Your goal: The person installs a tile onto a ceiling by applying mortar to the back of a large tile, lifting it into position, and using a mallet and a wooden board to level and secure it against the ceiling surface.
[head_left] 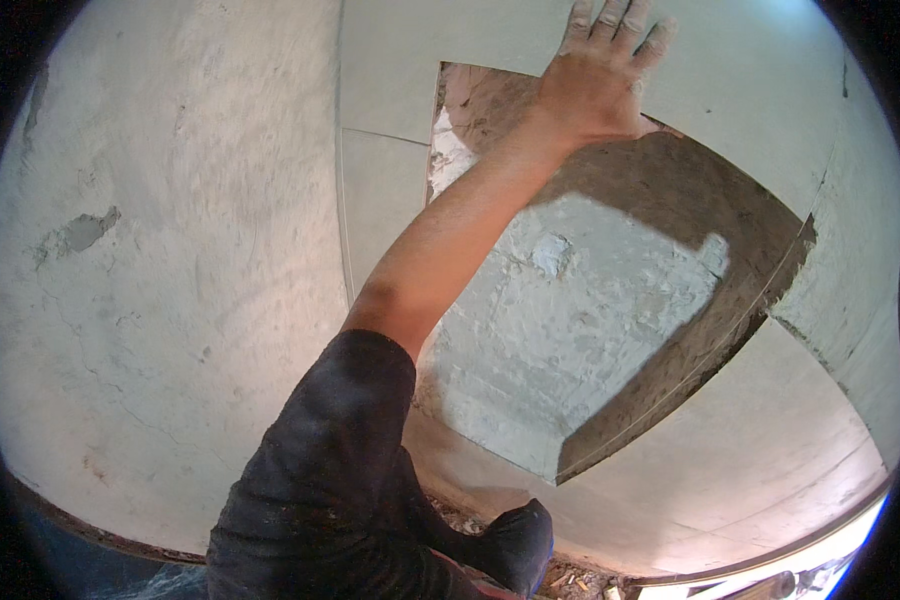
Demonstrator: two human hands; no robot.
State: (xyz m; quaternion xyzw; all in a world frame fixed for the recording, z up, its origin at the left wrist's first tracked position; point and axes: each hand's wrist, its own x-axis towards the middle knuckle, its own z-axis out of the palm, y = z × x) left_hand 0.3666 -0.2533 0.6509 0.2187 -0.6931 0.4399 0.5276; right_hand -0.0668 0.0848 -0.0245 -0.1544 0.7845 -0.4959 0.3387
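Observation:
My left hand (600, 90) is spread, palm down, on the pale upper panel (755, 75) at the top edge of a rectangular gap; pale dust coats its fingers. My bare forearm crosses the gap's left side, and a black sleeve covers the upper arm. Inside the gap is a rough light-grey patch (580, 310) of mortar-like material, with a shadowed brown strip (730, 190) along the top and right. Another pale panel (700, 430) borders the gap at the lower right, and a narrow panel (390, 210) at the left. My right hand is not in view.
A broad plastered surface (140, 310) with cracks and a grey chipped spot fills the left side. A rougher pale strip (850, 330) runs down the right. Rubble (580, 580) lies at the bottom, where my dark-clothed lower body also shows. Bright light shows at the lower right rim.

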